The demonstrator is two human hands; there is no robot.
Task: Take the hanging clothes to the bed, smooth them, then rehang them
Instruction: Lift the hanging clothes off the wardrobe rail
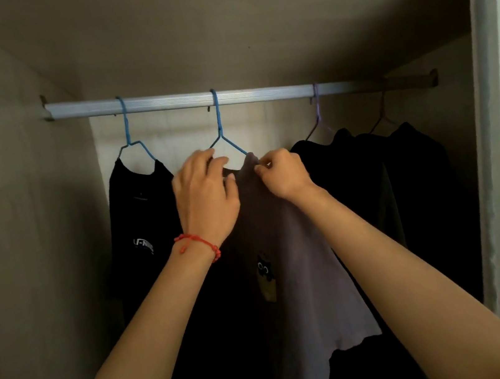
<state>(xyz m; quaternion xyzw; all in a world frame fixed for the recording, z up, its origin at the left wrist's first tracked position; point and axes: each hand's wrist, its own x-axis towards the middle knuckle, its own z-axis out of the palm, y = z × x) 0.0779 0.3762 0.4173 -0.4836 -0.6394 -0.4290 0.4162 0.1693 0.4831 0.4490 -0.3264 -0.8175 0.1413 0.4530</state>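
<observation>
Two hands worked at the neck of a purple shirt (287,249) hanging from the middle blue hanger (223,134) on the wardrobe rail (259,92). The left hand (207,196), a red string bracelet (196,242) at its wrist, had fingers curled over the collar and the hanger's left arm. The right hand (285,172) pinched the fabric at the hanger's right shoulder. A black printed shirt (142,232) hung to the left on another blue hanger (130,142); dark garments (404,181) hung to the right.
</observation>
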